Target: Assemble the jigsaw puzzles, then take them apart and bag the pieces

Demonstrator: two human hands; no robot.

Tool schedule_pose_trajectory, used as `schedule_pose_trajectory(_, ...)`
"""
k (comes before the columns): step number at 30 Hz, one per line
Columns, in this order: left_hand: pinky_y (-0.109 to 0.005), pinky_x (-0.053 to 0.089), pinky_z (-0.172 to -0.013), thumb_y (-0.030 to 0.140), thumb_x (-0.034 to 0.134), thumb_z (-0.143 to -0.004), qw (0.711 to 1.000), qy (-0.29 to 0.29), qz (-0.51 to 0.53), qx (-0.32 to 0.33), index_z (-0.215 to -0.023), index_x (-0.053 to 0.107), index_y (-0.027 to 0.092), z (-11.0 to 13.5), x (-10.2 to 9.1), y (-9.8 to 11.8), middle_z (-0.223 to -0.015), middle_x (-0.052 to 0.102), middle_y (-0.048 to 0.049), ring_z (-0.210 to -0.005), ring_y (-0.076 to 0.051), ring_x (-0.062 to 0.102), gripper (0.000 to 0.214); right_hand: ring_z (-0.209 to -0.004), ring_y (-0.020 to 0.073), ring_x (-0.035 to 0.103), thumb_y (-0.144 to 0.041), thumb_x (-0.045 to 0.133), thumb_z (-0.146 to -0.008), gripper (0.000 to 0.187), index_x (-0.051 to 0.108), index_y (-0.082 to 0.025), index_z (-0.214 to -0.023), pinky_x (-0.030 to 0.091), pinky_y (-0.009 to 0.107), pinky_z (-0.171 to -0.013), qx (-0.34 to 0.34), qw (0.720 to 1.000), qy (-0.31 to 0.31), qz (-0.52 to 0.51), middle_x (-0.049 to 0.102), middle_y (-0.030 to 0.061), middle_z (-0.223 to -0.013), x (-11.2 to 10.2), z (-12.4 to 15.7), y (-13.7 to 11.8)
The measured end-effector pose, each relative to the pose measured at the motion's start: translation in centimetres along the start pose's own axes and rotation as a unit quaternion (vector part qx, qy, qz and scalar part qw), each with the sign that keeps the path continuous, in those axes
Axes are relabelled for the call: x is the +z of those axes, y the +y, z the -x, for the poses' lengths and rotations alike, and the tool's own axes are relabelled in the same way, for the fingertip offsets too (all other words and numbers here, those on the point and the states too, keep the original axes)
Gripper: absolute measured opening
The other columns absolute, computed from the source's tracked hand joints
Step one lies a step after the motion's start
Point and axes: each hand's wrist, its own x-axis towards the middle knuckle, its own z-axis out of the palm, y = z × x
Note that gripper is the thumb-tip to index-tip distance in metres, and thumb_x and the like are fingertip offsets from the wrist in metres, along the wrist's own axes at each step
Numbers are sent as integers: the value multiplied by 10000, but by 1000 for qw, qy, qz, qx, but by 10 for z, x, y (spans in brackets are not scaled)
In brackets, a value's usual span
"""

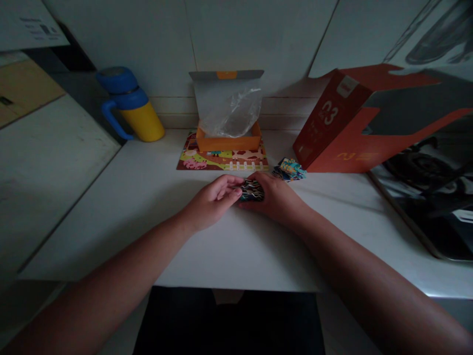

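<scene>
Both hands meet at the middle of the white counter (148, 197). My right hand (275, 197) is curled around a small stack of dark patterned pieces (252, 190). The fingers of my left hand (214, 199) are closed on the stack's left end. Just beyond the hands lies a colourful puzzle board (221, 160), with an orange tray (228, 143) and a clear plastic bag (231, 113) standing on its far part. A small heap of bright loose pieces (290, 169) lies to the right of the hands.
A large red box (343, 123) lies on its side at the right. Behind it is a dark stove top (428, 197). A yellow bottle with a blue lid and handle (131, 103) stands at the back left by the wall. The counter's front edge is near me.
</scene>
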Motion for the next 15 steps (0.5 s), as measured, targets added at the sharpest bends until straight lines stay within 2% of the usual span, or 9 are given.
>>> schedule_pose_trajectory(5, -412, 535, -1068, 395, 670, -1025, 1000, 6, -21, 1, -1295, 615, 184, 0, -2, -2, -1282, 701, -125, -1210, -253, 680, 346, -924, 308, 724, -578, 921, -761, 648, 639, -205, -1210, 497, 356, -736, 48, 998, 30, -31, 775, 119, -1057, -4, 3, -5)
schedule_pose_trajectory(9, -412, 543, -1024, 420, 665, -1029, 999, 9, -35, -4, -1289, 625, 191, 1, -3, -2, -1291, 699, -118, -1164, -249, 684, 349, -902, 300, 715, -631, 874, -799, 627, 647, -216, -1210, 515, 376, -749, 78, 990, 84, -78, 764, 113, -1052, -20, 4, -7)
schedule_pose_trajectory(12, -408, 541, -1008, 430, 658, -1029, 999, 12, -47, -9, -1260, 632, 182, 2, -3, 0, -1288, 690, -125, -1163, -250, 670, 339, -822, 265, 693, -685, 850, -798, 621, 660, -224, -1166, 504, 361, -696, 138, 967, 177, -121, 752, 84, -972, -38, 5, -3)
schedule_pose_trajectory(15, -392, 548, -959, 423, 653, -1026, 998, 17, -58, -11, -1246, 628, 180, 3, -2, 0, -1248, 686, -120, -1105, -232, 666, 329, -772, 239, 661, -747, 822, -789, 610, 674, -229, -1075, 473, 344, -643, 183, 938, 278, -101, 730, 70, -910, -56, 6, 8)
